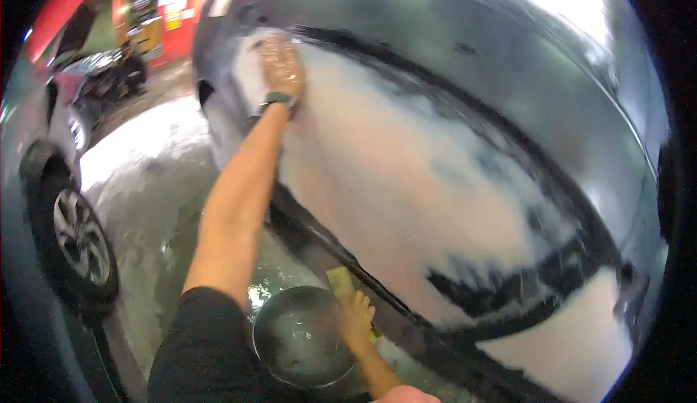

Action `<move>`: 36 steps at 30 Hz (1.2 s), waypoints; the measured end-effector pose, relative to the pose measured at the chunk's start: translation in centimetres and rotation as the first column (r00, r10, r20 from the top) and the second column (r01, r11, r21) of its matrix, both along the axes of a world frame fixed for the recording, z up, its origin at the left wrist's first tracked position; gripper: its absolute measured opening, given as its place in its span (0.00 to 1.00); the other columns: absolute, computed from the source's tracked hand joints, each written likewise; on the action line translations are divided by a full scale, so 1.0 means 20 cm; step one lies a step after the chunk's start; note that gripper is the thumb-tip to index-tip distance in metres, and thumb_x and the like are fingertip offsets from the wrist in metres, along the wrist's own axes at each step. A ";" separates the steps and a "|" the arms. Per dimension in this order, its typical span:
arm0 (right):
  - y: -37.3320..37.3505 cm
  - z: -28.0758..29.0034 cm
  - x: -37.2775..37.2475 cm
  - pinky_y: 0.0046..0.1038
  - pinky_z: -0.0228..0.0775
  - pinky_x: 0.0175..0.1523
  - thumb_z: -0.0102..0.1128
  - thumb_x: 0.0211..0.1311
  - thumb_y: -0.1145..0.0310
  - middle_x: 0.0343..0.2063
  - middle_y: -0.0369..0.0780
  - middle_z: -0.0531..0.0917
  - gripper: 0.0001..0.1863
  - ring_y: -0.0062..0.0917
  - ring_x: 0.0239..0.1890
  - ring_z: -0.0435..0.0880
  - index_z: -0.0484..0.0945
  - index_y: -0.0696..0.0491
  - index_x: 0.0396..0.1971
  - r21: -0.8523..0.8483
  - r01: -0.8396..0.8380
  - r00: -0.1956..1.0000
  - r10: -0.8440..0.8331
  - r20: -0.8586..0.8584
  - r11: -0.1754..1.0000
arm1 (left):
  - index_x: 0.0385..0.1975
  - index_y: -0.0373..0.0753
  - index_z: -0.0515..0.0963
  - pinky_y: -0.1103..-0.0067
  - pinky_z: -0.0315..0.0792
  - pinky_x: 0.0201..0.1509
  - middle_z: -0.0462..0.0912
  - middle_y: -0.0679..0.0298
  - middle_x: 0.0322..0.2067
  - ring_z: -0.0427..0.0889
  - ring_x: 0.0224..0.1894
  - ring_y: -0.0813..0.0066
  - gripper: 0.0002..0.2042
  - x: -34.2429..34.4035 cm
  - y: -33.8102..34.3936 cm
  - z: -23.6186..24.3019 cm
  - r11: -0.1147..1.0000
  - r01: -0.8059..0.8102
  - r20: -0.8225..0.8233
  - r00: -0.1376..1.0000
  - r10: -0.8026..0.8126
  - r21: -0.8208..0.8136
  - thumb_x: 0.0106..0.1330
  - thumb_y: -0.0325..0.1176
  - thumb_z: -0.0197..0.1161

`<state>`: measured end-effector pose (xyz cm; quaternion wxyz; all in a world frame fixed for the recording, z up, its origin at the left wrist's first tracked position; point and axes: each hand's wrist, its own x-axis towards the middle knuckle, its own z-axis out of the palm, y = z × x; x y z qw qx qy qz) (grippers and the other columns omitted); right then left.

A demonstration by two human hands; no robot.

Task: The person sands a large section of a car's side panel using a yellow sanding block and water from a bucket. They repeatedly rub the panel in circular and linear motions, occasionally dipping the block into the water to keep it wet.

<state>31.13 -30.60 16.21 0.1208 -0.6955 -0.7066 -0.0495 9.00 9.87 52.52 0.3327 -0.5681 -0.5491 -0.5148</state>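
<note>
Wet grey floor (160, 218) lies under a dark round basin (265, 352) of water, close in at the bottom of the view. Just beside its right rim, the right hand (356, 319) appears wrapped around a yellow-green pad (338, 281), though blur leaves the exact grip uncertain. The pad's long axis slants from upper left to lower right, below the near edge of a pale, pinkish-white car panel (363, 178). The right hand is the nearer; the left hand (283, 69) is well apart, palm down and fingers extended on the panel's far upper-left end, wet, a dark wristband (279, 99) behind it. Darker patches break the pale coat, and grey bodywork (501, 83) rises beyond. Across the floor at left is an alloy wheel (82, 236); farther back, a red wall (178, 29).
</note>
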 end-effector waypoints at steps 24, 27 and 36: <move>0.04 -0.13 0.06 0.46 0.71 0.50 0.69 0.59 0.54 0.48 0.45 0.76 0.33 0.41 0.51 0.76 0.73 0.52 0.62 0.252 0.013 0.999 -0.026 0.047 0.968 | 0.55 0.45 0.80 0.38 0.45 0.74 0.77 0.60 0.61 0.61 0.76 0.58 0.17 1.30 -1.60 -0.60 0.466 0.862 -0.406 0.360 -0.840 -0.201 0.68 0.37 0.57; 0.00 -0.07 0.02 0.44 0.71 0.45 0.70 0.58 0.53 0.47 0.44 0.76 0.32 0.40 0.49 0.77 0.75 0.52 0.60 0.197 0.019 0.999 -0.024 0.025 0.980 | 0.72 0.39 0.65 0.37 0.27 0.76 0.61 0.47 0.74 0.48 0.80 0.45 0.26 0.87 -1.02 -0.73 0.627 0.759 -0.216 0.651 -0.728 0.173 0.74 0.34 0.51; 0.03 -0.03 -0.01 0.42 0.70 0.44 0.70 0.57 0.52 0.45 0.42 0.77 0.31 0.36 0.48 0.77 0.76 0.53 0.57 0.227 -0.003 1.000 -0.003 0.025 0.974 | 0.75 0.30 0.55 0.55 0.38 0.82 0.53 0.40 0.75 0.47 0.79 0.43 0.28 0.16 -0.28 -0.77 0.891 0.439 0.298 0.841 -0.452 0.114 0.78 0.34 0.44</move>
